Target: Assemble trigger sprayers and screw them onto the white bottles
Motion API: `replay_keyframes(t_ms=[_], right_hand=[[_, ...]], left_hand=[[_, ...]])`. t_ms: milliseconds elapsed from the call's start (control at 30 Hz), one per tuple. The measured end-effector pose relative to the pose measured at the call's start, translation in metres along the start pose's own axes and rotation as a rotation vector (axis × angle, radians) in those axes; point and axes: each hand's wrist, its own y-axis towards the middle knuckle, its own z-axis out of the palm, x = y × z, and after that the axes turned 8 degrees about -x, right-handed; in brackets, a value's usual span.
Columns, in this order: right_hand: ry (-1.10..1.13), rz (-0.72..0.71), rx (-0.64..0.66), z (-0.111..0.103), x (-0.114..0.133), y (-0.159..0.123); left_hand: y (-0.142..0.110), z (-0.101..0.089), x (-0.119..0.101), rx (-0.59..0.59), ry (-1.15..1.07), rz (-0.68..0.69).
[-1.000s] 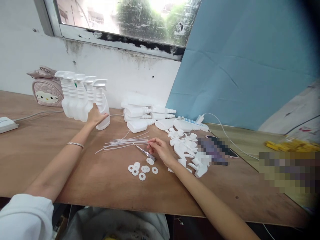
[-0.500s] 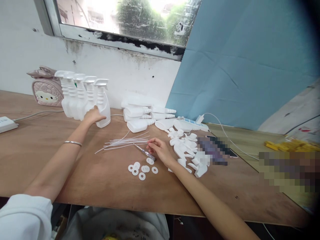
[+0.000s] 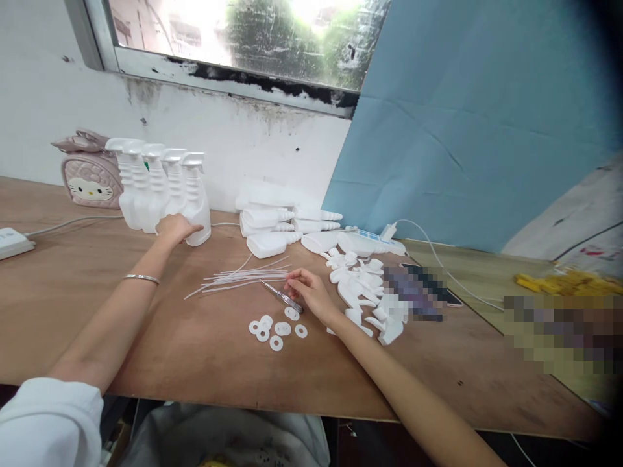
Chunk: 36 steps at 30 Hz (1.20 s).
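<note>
At the right end of a row of white spray bottles [image 3: 156, 194] stands an upright spray bottle [image 3: 197, 211] with a trigger head. Against its lower part is my left hand [image 3: 176, 228], thumb stretched out across the bottle and the other fingers mostly hidden. My right hand [image 3: 307, 290] hovers low by the right ends of the thin white tubes [image 3: 233, 279]. Its fingers are loosely bent and slightly apart, with nothing visible in them. Just below those fingers lies a slim pointed tool like a screwdriver [image 3: 287, 300]. White ring washers [image 3: 276, 342] are scattered nearer to me.
White bottles without heads [image 3: 267, 243] lie stacked along the wall. Loose white trigger heads [image 3: 357, 285] form a heap right of my right hand, beside a phone [image 3: 452, 297]. A pink pouch [image 3: 92, 181] and a white power strip [image 3: 14, 242] are at the left.
The rightmost spray bottle has shifted slightly left, closer to its row. My left hand has moved a little left and down with its fingers off the bottle's side. My right hand stays put.
</note>
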Motion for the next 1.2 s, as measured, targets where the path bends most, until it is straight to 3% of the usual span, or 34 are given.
replay_keyframes(t_ms=[333, 433, 600, 733, 867, 900, 967, 1000, 1067, 1133, 1200], right_hand=[[-0.034, -0.017, -0.002, 0.0, 0.001, -0.001], [-0.123, -0.061, -0.037, 0.001, 0.003, -0.003], [-0.441, -0.194, -0.069, 0.001, 0.004, -0.006], [-0.662, -0.273, 0.036, -0.001, -0.005, -0.005], [-0.967, -0.375, 0.025, -0.003, -0.009, -0.006], [-1.048, -0.406, 0.006, -0.004, -0.008, -0.006], [-1.2, -0.459, -0.038, -0.004, -0.007, -0.007], [-1.27, -0.476, -0.067, -0.005, -0.006, -0.006], [-1.392, -0.484, -0.153, -0.008, -0.004, -0.005], [-1.488, -0.456, -0.254, -0.014, -0.002, -0.002], [-1.551, -0.391, -0.334, -0.022, -0.001, 0.001]], left_hand=[[0.002, 0.008, -0.001, -0.053, 0.04, -0.072], [-0.002, -0.003, -0.007, 0.083, 0.131, -0.114], [-0.022, -0.043, -0.032, 0.228, 0.218, -0.043], [-0.063, -0.06, -0.065, 0.337, 0.28, 0.354], [-0.124, -0.04, -0.088, 0.291, 0.24, 0.632], [-0.138, -0.031, -0.089, 0.337, 0.216, 0.716], [-0.161, -0.015, -0.087, 0.572, 0.114, 1.028], [-0.168, -0.008, -0.084, 0.603, 0.074, 1.135], [-0.176, 0.0, -0.076, 0.544, 0.046, 1.198], [-0.177, 0.004, -0.067, 0.472, 0.024, 1.183], [-0.175, 0.006, -0.061, 0.472, -0.047, 1.167]])
